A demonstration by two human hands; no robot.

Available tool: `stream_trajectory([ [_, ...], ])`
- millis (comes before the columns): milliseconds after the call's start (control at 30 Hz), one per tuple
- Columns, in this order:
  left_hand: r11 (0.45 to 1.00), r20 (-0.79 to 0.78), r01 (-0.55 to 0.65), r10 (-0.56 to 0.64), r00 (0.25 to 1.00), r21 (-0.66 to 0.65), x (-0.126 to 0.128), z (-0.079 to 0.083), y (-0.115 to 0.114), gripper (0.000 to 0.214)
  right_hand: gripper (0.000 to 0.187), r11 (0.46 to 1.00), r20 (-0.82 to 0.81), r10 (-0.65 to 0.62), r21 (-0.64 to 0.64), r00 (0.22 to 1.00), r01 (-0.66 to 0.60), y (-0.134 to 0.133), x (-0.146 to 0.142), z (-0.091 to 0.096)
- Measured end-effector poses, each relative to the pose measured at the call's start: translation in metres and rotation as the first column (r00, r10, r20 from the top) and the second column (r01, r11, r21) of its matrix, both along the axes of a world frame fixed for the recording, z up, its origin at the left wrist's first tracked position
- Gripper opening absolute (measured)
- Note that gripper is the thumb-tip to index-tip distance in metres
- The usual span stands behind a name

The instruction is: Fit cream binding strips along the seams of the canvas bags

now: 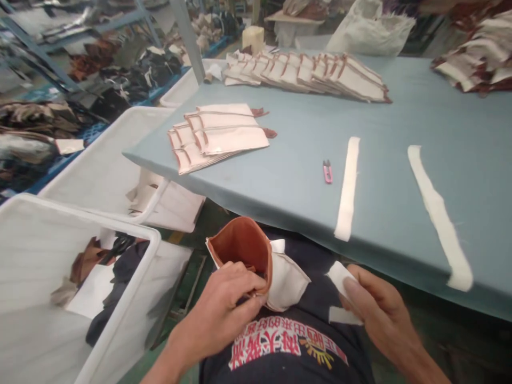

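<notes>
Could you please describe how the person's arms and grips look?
The left grip and right grip are bare hands, with no ring or watch showing. No sleeves show on the visible forearms. The dark garment carries red and white lettering and a yellow design.

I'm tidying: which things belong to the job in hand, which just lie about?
Job: brown-lined pouch in left hand; white material in right hand; probably white strips, pink snips, stacked pieces.
Lying about, seemingly: white sack; pale block.
</notes>
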State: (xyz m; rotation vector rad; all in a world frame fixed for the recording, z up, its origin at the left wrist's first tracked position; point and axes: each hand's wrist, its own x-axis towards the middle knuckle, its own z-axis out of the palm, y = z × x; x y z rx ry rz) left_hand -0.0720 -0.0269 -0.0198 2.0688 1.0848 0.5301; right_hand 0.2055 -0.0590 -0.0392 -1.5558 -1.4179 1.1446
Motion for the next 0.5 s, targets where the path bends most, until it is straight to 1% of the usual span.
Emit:
stream_trajectory([
  [33, 0.998, 0.008, 0.018, -0.018, 1.000, -0.053, -0.006, 0.001, 0.002, 0.017, 0.050, 1.000, 0.012, -0.010, 0.013, 1.000, 0.009, 0.000, 0.001, -0.002],
  [67, 0.995, 0.019, 0.035, -0.034, 0.999, -0.095, -0.012, 0.002, 0.003, 0.018, 0.049, 1.000, 0.028, 0.008, 0.030, 1.000, -0.009, 0.000, 0.001, -0.003],
  [133, 0.987, 0.036, 0.051, -0.046, 0.998, -0.150, -0.019, 0.002, 0.004, 0.017, 0.046, 0.994, 0.063, 0.085, 0.061, 0.994, -0.089, 0.001, -0.002, -0.002],
  [233, 0.983, 0.055, 0.067, -0.058, 0.997, -0.171, -0.023, 0.001, 0.002, 0.017, 0.042, 0.971, 0.126, 0.198, 0.114, 0.972, -0.212, 0.002, -0.016, 0.005],
  [333, 0.980, 0.084, 0.112, -0.099, 0.992, -0.165, -0.020, 0.004, -0.001, 0.017, 0.039, 0.928, 0.217, 0.250, 0.223, 0.944, -0.297, -0.001, -0.036, 0.011],
  [400, 0.973, 0.083, 0.141, -0.128, 0.988, -0.180, -0.017, 0.008, -0.004, 0.018, 0.040, 0.882, 0.289, 0.261, 0.317, 0.921, -0.350, -0.005, -0.050, 0.016],
  [433, 0.972, 0.071, 0.148, -0.137, 0.988, -0.185, -0.016, 0.011, -0.005, 0.019, 0.042, 0.843, 0.312, 0.270, 0.380, 0.911, -0.380, -0.008, -0.056, 0.018],
  [500, 0.971, 0.043, 0.161, -0.155, 0.987, -0.178, -0.014, 0.017, -0.010, 0.021, 0.047, 0.742, 0.316, 0.321, 0.502, 0.893, -0.444, -0.013, -0.066, 0.020],
])
